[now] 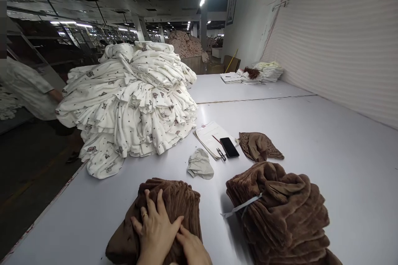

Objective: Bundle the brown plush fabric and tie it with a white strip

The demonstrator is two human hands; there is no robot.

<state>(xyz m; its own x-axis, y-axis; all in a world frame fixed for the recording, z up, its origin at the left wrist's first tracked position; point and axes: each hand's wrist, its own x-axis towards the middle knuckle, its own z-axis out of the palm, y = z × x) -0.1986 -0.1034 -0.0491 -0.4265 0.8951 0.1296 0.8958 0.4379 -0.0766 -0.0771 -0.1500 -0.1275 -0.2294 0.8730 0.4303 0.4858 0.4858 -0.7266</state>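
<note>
Head view: two brown stacks [188,203] [286,219]; left hand [157,225] spread on one, right hand [194,246] touching same, grip unclear.

White table [357,182] here: a brown stack [189,198] under left hand [158,230] and right hand [194,248], tied bundle [289,215] to their right, grey scrap [200,164] just beyond, notepad [209,137] farther, white pile [137,107] ahead-left.

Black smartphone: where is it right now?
Head view, just right of centre: the black smartphone lies at the right edge of the paper pad, between the thread snips on its left and the brown fabric piece on its right.
</note>
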